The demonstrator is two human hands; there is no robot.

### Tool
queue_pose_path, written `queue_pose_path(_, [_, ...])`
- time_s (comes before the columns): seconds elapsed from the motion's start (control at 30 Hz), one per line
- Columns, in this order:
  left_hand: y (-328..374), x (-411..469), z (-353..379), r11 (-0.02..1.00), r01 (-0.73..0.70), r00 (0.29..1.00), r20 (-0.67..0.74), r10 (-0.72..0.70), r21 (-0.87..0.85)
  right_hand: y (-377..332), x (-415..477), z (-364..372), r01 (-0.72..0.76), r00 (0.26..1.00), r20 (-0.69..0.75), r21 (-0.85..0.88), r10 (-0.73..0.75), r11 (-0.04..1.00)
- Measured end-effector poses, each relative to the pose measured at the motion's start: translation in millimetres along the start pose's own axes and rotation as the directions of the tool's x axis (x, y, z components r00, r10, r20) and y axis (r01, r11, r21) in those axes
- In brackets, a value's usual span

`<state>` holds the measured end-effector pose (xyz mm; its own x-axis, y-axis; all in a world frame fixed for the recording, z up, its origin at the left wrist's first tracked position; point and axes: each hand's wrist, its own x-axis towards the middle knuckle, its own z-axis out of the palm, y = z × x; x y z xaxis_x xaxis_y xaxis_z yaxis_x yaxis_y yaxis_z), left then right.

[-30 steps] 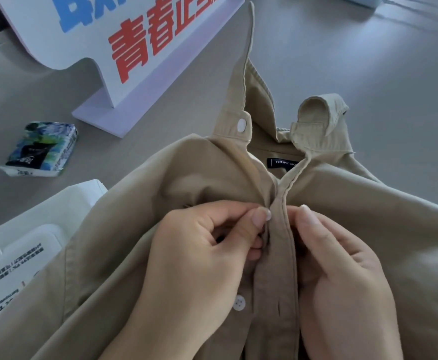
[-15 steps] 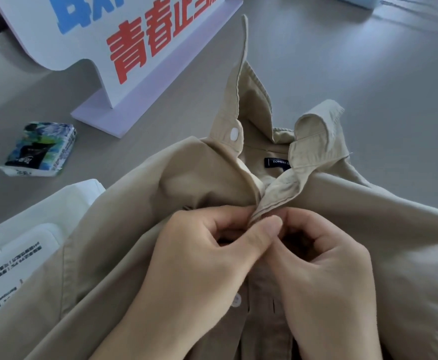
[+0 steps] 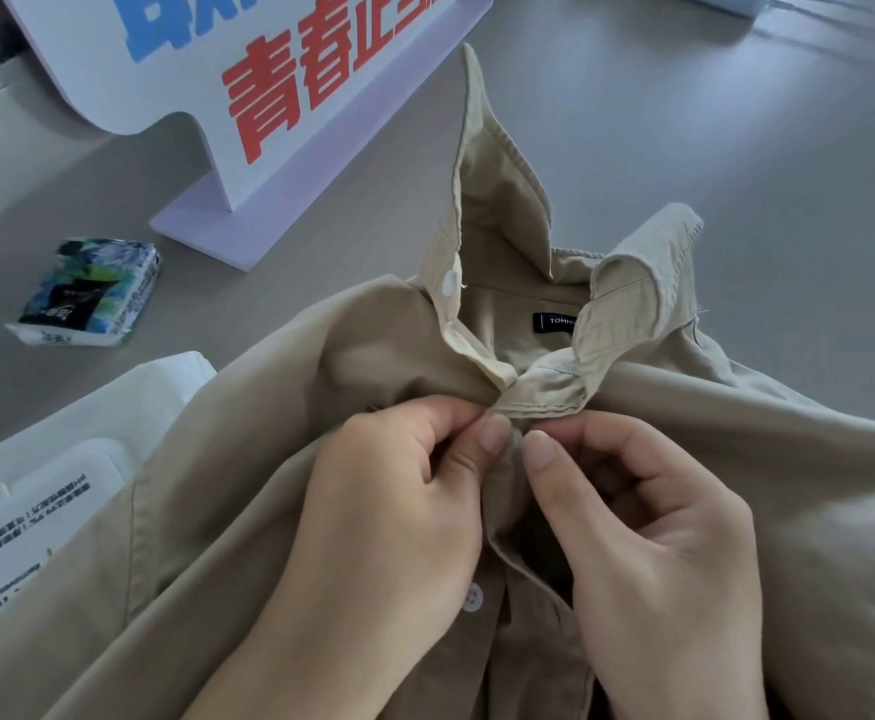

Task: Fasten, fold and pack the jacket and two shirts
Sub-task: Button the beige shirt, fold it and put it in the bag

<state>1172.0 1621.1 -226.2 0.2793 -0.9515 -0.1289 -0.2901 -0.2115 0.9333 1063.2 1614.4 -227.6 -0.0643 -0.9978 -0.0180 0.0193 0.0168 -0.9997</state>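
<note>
Beige shirt (image 3: 248, 459) placket pinched: left hand (image 3: 399, 511), right hand (image 3: 648, 537) curled.

Soft, even daylight, faint shadows, slight softness, wide-angle bending at edges.

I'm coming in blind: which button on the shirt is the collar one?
Start at the tan cotton shirt covering the grey table. Follow its raised collar down the left flap to the small white round button. The other visible white button sits lower, between the hands.
</note>
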Motion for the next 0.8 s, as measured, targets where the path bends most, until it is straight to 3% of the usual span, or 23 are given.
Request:
queue_pose_path(0.23, [-0.7, -0.8, 4.5, 0.998, 0.053, 0.998, -0.041, -0.054, -0.03, 15.4, 3.2, -3.5, 0.11, 0.993, -0.002, -0.27, -0.115, 0.957])
queue_pose_path(0.43, [-3.0, -1.4, 5.0, 0.999, 0.039, 0.993, -0.111, -0.039, 0.0, 17.4, 4.9, -3.7, 0.105, 0.994, 0.034, -0.274, -0.099, 0.956])
queue_pose_path(0.6, [0.9, -0.5, 4.5, 0.995, -0.032, 0.999, -0.034, 0.035, 0.095, 14.5, 4.6, -4.5, 0.087, 0.996, 0.021, -0.214, -0.085, 0.973])
queue_pose_path(0.8, [2.2, -0.4, 2.1, 0.993, -0.08, 0.997, 0.007, 0.08, 0.092, 12.4, 3.3, -2.9, 0.075, 0.997, -0.016, -0.186, -0.079, 0.98])
